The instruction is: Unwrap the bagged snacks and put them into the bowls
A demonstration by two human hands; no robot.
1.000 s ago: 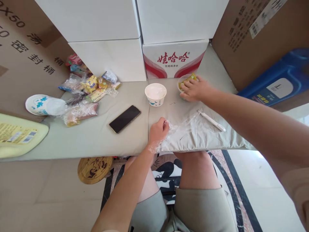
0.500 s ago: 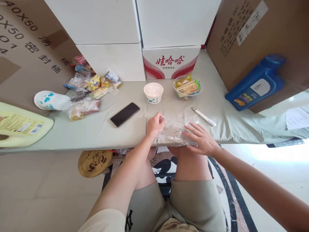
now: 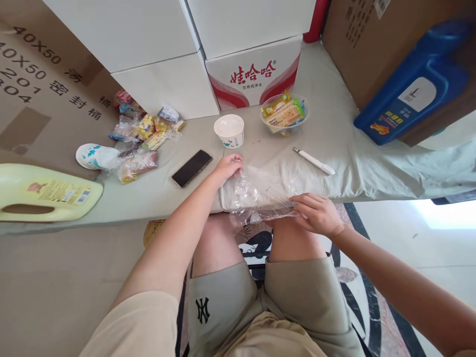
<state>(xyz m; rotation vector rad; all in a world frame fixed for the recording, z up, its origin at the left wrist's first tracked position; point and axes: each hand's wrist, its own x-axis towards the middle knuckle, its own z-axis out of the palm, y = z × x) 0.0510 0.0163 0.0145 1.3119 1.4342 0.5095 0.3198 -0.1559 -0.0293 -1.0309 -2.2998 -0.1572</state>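
A crinkled sheet of transparent plastic film (image 3: 260, 193) spreads over the front edge of the cloth-covered table and hangs slightly past it; whether it is a bag or wrap I cannot tell. My left hand (image 3: 229, 167) pinches its upper left corner, fingers curled. At its right side, my right hand (image 3: 318, 214) has its fingers bent together on the film's edge, above my knee. Just behind my left hand stands a white paper bowl (image 3: 229, 133) with blue print. A black phone (image 3: 192, 168) lies to the left of that hand.
A white pen-like cutter (image 3: 314, 161) lies right of the film. Behind it is a plastic bowl of packaged snacks (image 3: 284, 130). Wrapped snacks (image 3: 148, 131), a tipped paper cup (image 3: 97, 156) and a yellow jug (image 3: 52, 193) are left; a blue bottle (image 3: 412, 94) is right. Boxes (image 3: 256, 74) line the back.
My left hand has moved away from me, drawing the film's corner with it. My right hand has gone from spread fingers to gripping the film's edge. The view has shifted.
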